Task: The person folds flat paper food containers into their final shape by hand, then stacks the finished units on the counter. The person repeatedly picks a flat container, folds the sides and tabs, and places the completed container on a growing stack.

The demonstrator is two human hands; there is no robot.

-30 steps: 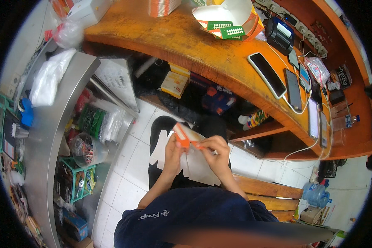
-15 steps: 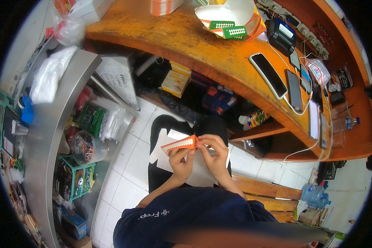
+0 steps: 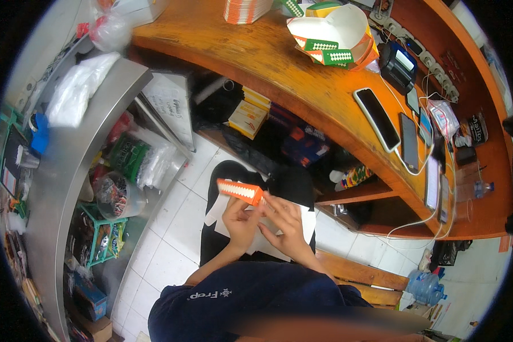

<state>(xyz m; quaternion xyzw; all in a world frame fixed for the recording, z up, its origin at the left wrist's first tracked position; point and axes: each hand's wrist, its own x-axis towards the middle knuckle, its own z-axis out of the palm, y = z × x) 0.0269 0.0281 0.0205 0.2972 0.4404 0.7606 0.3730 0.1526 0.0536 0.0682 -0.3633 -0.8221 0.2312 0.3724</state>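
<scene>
Above my lap I hold an orange folded paperboard carton [image 3: 239,189] with a scalloped white band, tilted with its left end slightly higher. My left hand [image 3: 240,221] grips it from below, its fingers closed around the near side. At the carton's right end, my right hand [image 3: 284,221] has its fingers bent against the edge, with the thumb lower down. Flat white card pieces [image 3: 306,219] lie across my dark-trousered thighs, partly under my hands. The exact fold between my fingers is hidden.
A curved wooden counter [image 3: 211,31] ahead carries stacked orange cartons [image 3: 246,10], a white-lined paper container [image 3: 347,28] with green printed pieces, a black device [image 3: 398,67] and several phones with cables. A steel counter [image 3: 91,137] with stocked shelves stands left; a wooden bench [image 3: 370,273] is behind right.
The carton has turned, its left end rising and its right end dropping. My right hand has shifted lower and left along its end. The whole view has shifted slightly.
</scene>
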